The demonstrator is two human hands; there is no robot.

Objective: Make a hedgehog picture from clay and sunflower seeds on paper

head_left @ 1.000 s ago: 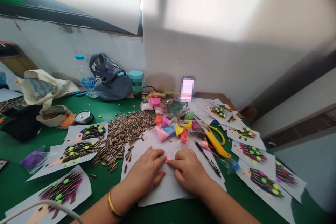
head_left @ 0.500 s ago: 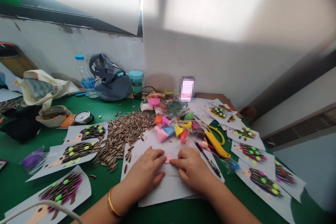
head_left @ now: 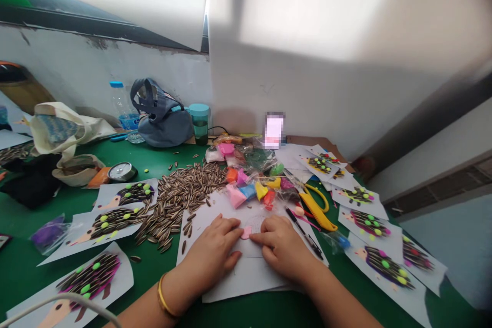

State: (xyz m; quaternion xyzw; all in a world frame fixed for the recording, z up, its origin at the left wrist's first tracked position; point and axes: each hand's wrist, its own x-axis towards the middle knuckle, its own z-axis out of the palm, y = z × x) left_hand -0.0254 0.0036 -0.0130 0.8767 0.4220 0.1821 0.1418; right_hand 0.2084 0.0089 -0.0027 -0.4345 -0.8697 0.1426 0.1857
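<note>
A small flattened piece of pink clay (head_left: 246,232) lies on a white sheet of paper (head_left: 238,282), over a faint drawn outline. From the left, my left hand (head_left: 217,246) rests on the paper with its fingers stretched out, the fingertips beside the clay. My right hand (head_left: 282,246) presses the clay's right edge with an extended index finger; its other fingers are bent and its thumb is apart. Neither hand grasps anything. Beyond the hands lie bagged lumps of coloured clay, such as a pink one (head_left: 236,196). A black pen (head_left: 307,238) lies right of my right hand.
Sunflower seeds (head_left: 180,195) form a heap on the left. Finished hedgehog pictures (head_left: 115,220) lie on both sides of the green table. Yellow-handled scissors (head_left: 317,210) rest at right. A phone (head_left: 274,132), a blue-lidded cup (head_left: 200,123) and a grey-blue bag (head_left: 165,120) stand along the wall.
</note>
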